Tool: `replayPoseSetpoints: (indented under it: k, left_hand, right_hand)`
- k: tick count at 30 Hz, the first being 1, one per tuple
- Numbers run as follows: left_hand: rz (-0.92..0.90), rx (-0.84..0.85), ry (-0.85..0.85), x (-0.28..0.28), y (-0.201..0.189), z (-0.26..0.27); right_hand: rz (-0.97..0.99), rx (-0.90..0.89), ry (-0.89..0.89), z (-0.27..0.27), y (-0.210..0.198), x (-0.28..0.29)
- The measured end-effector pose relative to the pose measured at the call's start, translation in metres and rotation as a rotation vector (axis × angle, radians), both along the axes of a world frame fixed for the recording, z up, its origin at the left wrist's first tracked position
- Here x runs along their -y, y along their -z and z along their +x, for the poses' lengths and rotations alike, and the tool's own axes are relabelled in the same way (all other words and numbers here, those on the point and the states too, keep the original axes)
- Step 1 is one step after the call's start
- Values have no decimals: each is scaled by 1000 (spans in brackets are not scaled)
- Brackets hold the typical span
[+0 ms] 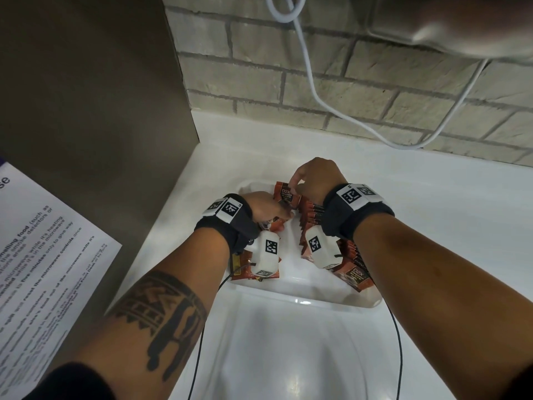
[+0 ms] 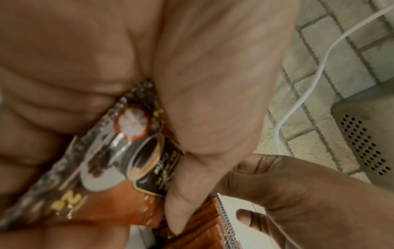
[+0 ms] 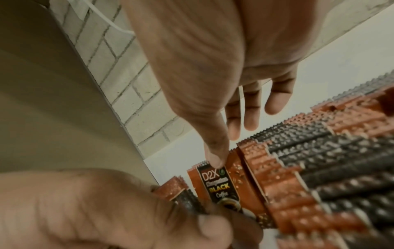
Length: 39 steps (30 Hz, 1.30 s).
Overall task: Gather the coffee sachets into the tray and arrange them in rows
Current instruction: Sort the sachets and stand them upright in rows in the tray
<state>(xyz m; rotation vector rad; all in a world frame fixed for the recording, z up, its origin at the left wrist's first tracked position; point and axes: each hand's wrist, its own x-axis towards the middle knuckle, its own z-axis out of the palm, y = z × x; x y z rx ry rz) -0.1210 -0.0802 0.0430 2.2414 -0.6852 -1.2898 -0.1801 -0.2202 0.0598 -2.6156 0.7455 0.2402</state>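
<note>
One white tray (image 1: 302, 295) sits on a white counter (image 1: 432, 226), and both hands work inside it. The sachets cannot be counted exactly: one is held up at the far end, one packed row (image 1: 310, 216) stands on edge along the tray's right side, partly hidden under the right wrist, and a few loose ones lie at the tray's left under the left wrist (image 1: 245, 264).

The left hand (image 1: 266, 207) reaches in from the left, palm turned inward, fingers curled. Its thumb (image 2: 181, 193) presses across the lower half of the held sachet (image 1: 287, 194), pinning it against the curled fingers, so this hand grips the sachet firmly. The right hand (image 1: 315, 176) arches over from the right with its wrist raised. Its thumb tip (image 3: 215, 158) touches the sachet's top edge, and in the head view a finger meets it there in a light pinch; the other fingers (image 3: 251, 107) hang nearly straight and apart behind it.

The held sachet stands upright at the far end of the row, just beside the first standing packet. It is copper-orange with a black panel reading "D2X" and "BLACK Coffee", a coffee cup picture below, and crimped serrated ends. The row's crimped tops alternate orange and dark.

One white cable (image 1: 317, 90) hangs along the brick wall (image 1: 375, 82) behind.
</note>
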Motion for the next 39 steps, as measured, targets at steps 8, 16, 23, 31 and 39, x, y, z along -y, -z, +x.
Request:
replayPoseSetpoints:
  k: [8,16,23,31,39]
  left_hand:
    - [-33,-40,-36,-2,3,-2]
    - [-293,-250,-173,-19,0,10]
    - [-524,-352,-234,-24,-11,4]
    - [-568,-377,-235,-27,-9,1]
    - [-11,90,4,-32,-7,24]
  right_hand:
    - [46,132,11,-5,-3,2]
    - [211,188,-33,-22,-28,-5]
    - [362,210,12,-26,-32,-4]
    - [438,378,65,-25,-38,-1]
    - [220,333,91,-17,-34,5]
